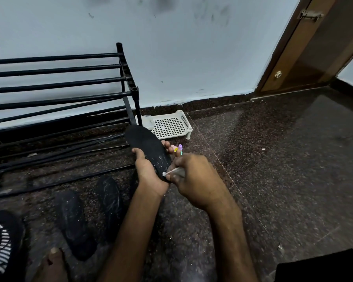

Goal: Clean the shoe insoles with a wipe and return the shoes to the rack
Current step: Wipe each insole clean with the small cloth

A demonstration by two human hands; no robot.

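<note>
My left hand point(149, 174) grips a black insole point(145, 143) from below, its toe end pointing up toward the rack. My right hand point(194, 180) pinches a crumpled white wipe point(174, 171) against the heel end of that insole, where pale smears show. Two more black insoles point(73, 222) point(110, 200) lie flat on the floor to the left of my forearms. A black shoe with white stripes point(2, 247) sits at the bottom left edge. The black metal shoe rack point(55, 98) stands against the wall at the left with no shoes visible on its bars.
A white perforated plastic tray point(171, 125) sits on the floor by the rack's right leg. Small pastel-coloured items point(179, 148) lie just behind my hands. A bare foot point(53, 263) shows at the bottom. A wooden door point(314, 53) is at the right; dark speckled floor spreads right.
</note>
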